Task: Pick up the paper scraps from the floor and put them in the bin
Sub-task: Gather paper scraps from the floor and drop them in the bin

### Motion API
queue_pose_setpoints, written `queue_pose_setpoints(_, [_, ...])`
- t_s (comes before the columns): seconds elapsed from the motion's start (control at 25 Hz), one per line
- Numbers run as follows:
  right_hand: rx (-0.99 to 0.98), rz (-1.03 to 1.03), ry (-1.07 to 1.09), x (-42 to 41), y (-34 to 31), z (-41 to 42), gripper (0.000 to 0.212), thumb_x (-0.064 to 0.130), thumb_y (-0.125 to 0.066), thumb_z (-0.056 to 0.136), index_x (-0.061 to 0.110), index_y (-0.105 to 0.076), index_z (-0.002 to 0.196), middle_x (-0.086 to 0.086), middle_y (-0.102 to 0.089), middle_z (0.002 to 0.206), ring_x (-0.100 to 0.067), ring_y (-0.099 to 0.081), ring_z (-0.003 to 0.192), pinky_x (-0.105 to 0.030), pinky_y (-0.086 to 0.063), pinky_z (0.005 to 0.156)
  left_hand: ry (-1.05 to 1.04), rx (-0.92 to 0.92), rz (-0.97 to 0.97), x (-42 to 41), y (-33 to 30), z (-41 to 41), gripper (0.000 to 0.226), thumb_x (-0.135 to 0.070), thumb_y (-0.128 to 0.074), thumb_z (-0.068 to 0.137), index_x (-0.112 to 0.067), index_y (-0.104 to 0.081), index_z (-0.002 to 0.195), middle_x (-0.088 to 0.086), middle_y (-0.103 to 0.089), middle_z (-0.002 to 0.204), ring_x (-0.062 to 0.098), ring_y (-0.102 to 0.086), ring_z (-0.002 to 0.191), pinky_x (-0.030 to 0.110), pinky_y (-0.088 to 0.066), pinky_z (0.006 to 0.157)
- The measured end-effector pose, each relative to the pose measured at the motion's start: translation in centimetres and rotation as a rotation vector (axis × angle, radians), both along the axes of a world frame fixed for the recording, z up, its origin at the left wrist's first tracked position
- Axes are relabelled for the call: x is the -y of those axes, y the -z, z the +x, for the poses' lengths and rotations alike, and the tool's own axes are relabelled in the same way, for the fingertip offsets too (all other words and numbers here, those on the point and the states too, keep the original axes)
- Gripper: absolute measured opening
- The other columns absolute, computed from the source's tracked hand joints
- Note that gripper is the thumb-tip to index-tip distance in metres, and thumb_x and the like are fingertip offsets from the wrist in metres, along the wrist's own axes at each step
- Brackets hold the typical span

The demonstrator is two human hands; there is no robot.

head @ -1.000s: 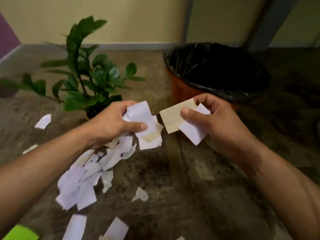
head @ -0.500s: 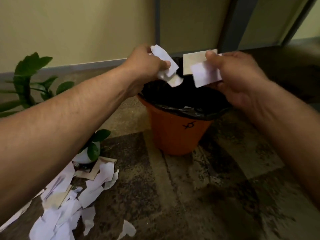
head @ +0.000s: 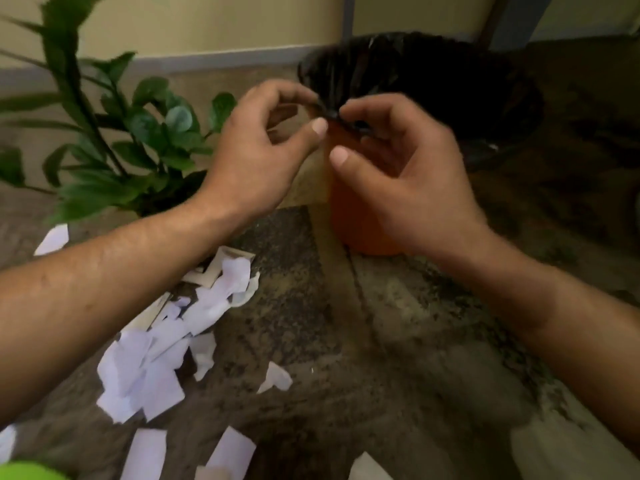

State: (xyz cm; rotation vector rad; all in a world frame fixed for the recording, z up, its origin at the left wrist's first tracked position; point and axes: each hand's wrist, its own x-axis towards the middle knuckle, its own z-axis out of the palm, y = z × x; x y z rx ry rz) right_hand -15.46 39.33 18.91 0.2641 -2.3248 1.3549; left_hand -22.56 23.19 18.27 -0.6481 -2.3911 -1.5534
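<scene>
An orange bin [head: 363, 220] lined with a black bag [head: 433, 74] stands at the upper middle. My left hand [head: 256, 157] and my right hand [head: 401, 174] hover side by side in front of its near rim, fingers curled apart, with no paper in them. The fingertips of both hands are at the bag's near edge; whether they touch it I cannot tell. A pile of white and tan paper scraps [head: 173, 334] lies on the floor at lower left, under my left forearm. Loose scraps [head: 277, 375] lie around it.
A potted plant [head: 114, 133] with dark green leaves stands left of the bin, close to my left hand. A yellow wall with a grey skirting runs behind. The floor is mottled brown stone. A green object [head: 24, 471] shows at the bottom left corner.
Both hands held paper scraps over the bin half a second ago; now they are empty and have drawn back to the near rim. The view has tilted down toward the floor.
</scene>
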Motion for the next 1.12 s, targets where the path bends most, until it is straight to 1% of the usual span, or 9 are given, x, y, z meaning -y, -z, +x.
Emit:
queue_pose_setpoints(0.16, [0.128,0.177,-0.194,4.3,5.1,2.4,0.037,0.028,-0.067,0.089,0.019,-0.06,0.124,0.006,-0.063,0.123,-0.006,-0.058,0.115,-0.034,-0.049,0.097,-0.032,-0.011,-0.183,5.6,5.2,4.9,0.032,-0.03,-0.064,0.087,-0.02,-0.061,0.117,-0.003,-0.053,0.123,0.008,-0.053,0.118,0.023,-0.044,0.098])
queue_pose_setpoints(0.32, [0.327,0.474,-0.38,7.5,11.1,5.7,0.056,0.036,-0.065,0.091,0.018,-0.045,0.14,-0.003,-0.052,0.141,-0.013,-0.048,0.127,-0.021,-0.035,0.102,0.034,0.138,-0.493,10.4,10.0,10.8,0.047,-0.037,-0.065,0.09,-0.024,-0.053,0.134,-0.001,-0.044,0.144,0.013,-0.042,0.132,0.023,-0.031,0.104])
queue_pose_setpoints(0.36, [0.37,0.528,-0.435,7.8,12.3,6.5,0.061,0.04,-0.065,0.09,0.019,-0.042,0.143,-0.004,-0.05,0.142,-0.016,-0.047,0.128,-0.022,-0.033,0.103,0.071,0.172,-0.572,11.4,10.8,12.1,0.053,-0.04,-0.064,0.09,-0.025,-0.049,0.138,0.0,-0.041,0.148,0.014,-0.039,0.135,0.022,-0.028,0.105])
queue_pose_setpoints(0.48, [0.467,0.716,-0.571,8.1,15.3,9.3,0.07,0.055,-0.061,0.087,0.026,-0.036,0.145,-0.001,-0.044,0.146,-0.018,-0.043,0.13,-0.036,-0.04,0.107,0.183,0.223,-0.776,14.7,12.5,15.9,0.064,-0.05,-0.059,0.09,-0.027,-0.037,0.146,0.002,-0.031,0.155,0.016,-0.03,0.141,0.023,-0.023,0.111])
queue_pose_setpoints(0.6, [0.517,0.926,-0.642,6.7,17.4,12.2,0.077,0.067,-0.057,0.082,0.03,-0.032,0.145,0.0,-0.039,0.147,-0.018,-0.042,0.128,-0.036,-0.044,0.101,0.256,0.281,-0.901,17.4,13.8,19.3,0.069,-0.054,-0.056,0.09,-0.03,-0.03,0.149,0.001,-0.021,0.16,0.017,-0.019,0.146,0.024,-0.016,0.113])
queue_pose_setpoints(0.76, [0.62,1.058,-0.708,4.5,19.1,15.6,0.089,0.073,-0.06,0.075,0.03,-0.028,0.146,-0.001,-0.038,0.141,-0.02,-0.042,0.126,-0.038,-0.046,0.098,0.272,0.325,-0.997,20.5,15.0,22.5,0.072,-0.058,-0.057,0.087,-0.034,-0.028,0.149,-0.002,-0.016,0.161,0.018,-0.017,0.147,0.032,-0.02,0.115])
queue_pose_setpoints(0.92, [0.607,1.124,-0.741,3.5,19.4,17.5,0.096,0.072,-0.068,0.068,0.031,-0.028,0.144,0.001,-0.037,0.137,-0.019,-0.04,0.123,-0.037,-0.048,0.093,0.253,0.405,-1.037,21.6,16.4,25.3,0.078,-0.068,-0.058,0.08,-0.04,-0.027,0.146,-0.001,-0.014,0.161,0.021,-0.016,0.147,0.04,-0.026,0.115])
queue_pose_setpoints(1.0, [0.617,1.124,-0.75,3.2,19.5,18.0,0.091,0.063,-0.075,0.067,0.032,-0.031,0.14,0.002,-0.036,0.134,-0.018,-0.041,0.117,-0.037,-0.048,0.091,0.255,0.434,-1.041,21.6,17.3,27.0,0.081,-0.072,-0.056,0.078,-0.041,-0.026,0.147,-0.001,-0.014,0.161,0.021,-0.016,0.147,0.044,-0.028,0.114])
queue_pose_setpoints(1.12, [0.647,1.132,-0.752,3.0,19.5,18.3,0.084,0.046,-0.081,0.069,0.032,-0.033,0.136,0.003,-0.036,0.13,-0.015,-0.042,0.111,-0.032,-0.046,0.089,0.259,0.347,-1.051,20.9,18.7,29.5,0.079,-0.073,-0.052,0.08,-0.037,-0.031,0.147,0.002,-0.022,0.158,0.023,-0.023,0.144,0.045,-0.031,0.112])
